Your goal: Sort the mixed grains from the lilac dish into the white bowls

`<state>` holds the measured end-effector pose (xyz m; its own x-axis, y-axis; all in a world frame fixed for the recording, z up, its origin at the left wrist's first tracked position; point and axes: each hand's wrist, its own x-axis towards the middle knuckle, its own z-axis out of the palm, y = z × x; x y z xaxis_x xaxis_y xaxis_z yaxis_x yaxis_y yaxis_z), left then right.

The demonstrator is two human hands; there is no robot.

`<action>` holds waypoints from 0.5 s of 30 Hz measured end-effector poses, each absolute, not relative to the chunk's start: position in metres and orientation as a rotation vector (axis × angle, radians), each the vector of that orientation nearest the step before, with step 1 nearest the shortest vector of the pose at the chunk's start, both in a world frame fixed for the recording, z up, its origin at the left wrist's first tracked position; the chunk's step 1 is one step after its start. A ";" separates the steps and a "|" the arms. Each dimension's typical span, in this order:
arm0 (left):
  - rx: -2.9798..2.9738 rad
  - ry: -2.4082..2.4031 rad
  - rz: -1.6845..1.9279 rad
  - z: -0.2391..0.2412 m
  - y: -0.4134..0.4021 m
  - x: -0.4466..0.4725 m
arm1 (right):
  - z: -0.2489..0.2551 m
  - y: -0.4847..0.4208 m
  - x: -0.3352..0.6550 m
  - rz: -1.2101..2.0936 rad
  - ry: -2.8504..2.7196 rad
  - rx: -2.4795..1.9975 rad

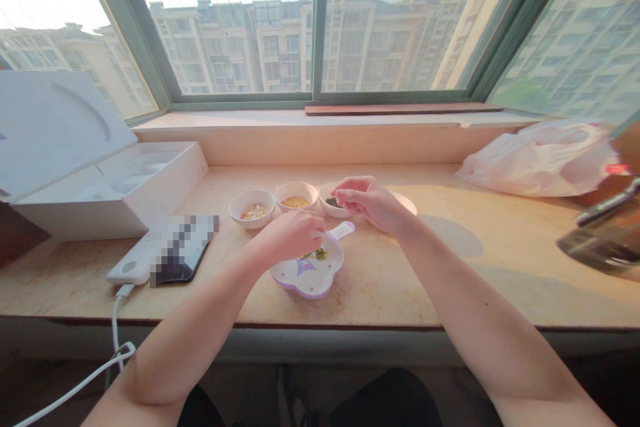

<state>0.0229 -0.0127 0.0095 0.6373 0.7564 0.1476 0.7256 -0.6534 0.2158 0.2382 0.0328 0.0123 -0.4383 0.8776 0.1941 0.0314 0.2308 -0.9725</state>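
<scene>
My left hand (290, 235) hovers with fingers curled over a white and purple handled dish (309, 271) that holds a small heap of mixed seeds or beans (318, 254). My right hand (367, 201) reaches with pinched fingers into the right one of three small white bowls, which holds dark grains (333, 201). The middle bowl (296, 195) holds yellow grains; the left bowl (251, 207) holds pale pieces. Whether either hand grips a grain is too small to tell.
An open white box (117, 183) stands at the left, with a phone and a white power bank (165, 250) on a cable in front of it. A plastic bag (540, 159) lies at the right, beside blurred dark objects (605, 233). Windows rise behind the stone sill.
</scene>
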 end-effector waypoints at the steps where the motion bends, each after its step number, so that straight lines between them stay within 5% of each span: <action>1: 2.740 1.216 0.272 0.008 -0.015 0.024 | 0.012 0.033 0.239 1.311 -1.697 -0.861; 15: 2.705 1.283 0.103 -0.013 -0.015 0.033 | 0.021 0.035 0.250 1.226 -1.691 -0.846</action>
